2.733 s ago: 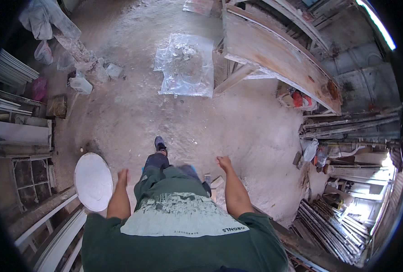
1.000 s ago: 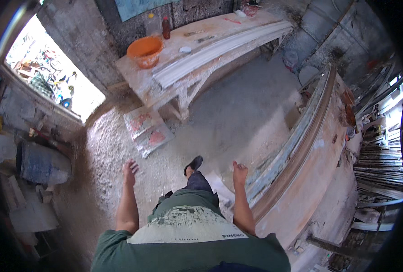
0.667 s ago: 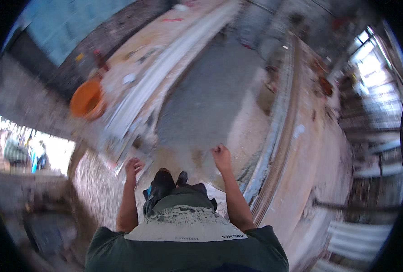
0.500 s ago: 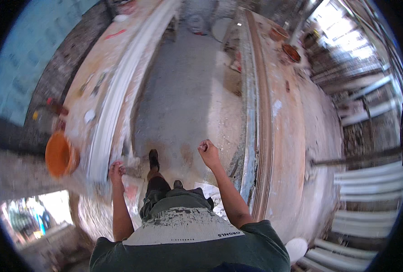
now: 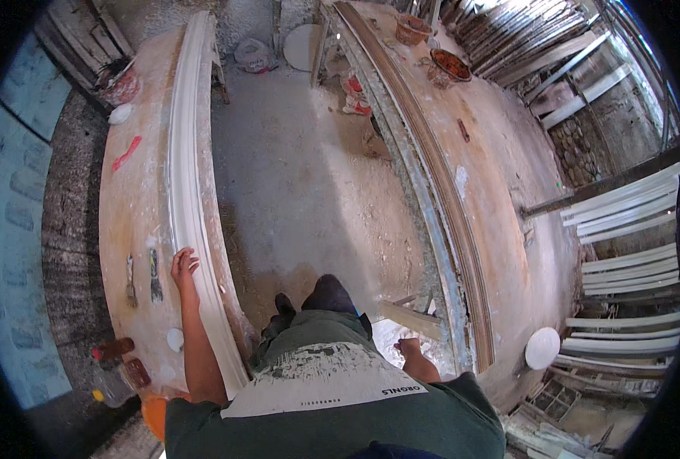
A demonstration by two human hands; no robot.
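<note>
A long white moulding point(image 5: 187, 145) with ridged sides runs along the inner edge of the left bench point(image 5: 143, 206). At its near part my left hand point(image 5: 185, 265) rests against or just over it, fingers apart and slightly curled, with nothing seen in them. Low on the right, beside the right bench point(image 5: 501, 222), hangs my right hand point(image 5: 409, 348). Its fingers are curled closed, and whatever they might hold is hidden. Two slim tools, perhaps brushes or scrapers point(image 5: 155, 275), lie on the left bench beyond my left hand.
A grey floor aisle point(image 5: 279, 168) divides the benches. A brown ridged strip point(image 5: 432, 176) lines the right bench, with reddish tubs point(image 5: 448, 69) farther back. Bottles point(image 5: 114, 349) and an orange bucket point(image 5: 153, 415) stand near left. White strips point(image 5: 631, 264) fill racks at right.
I have moved forward along the aisle and my view has turned. My left hand has come from the moulding's near end to farther along it. My right hand has dropped back toward my side.
</note>
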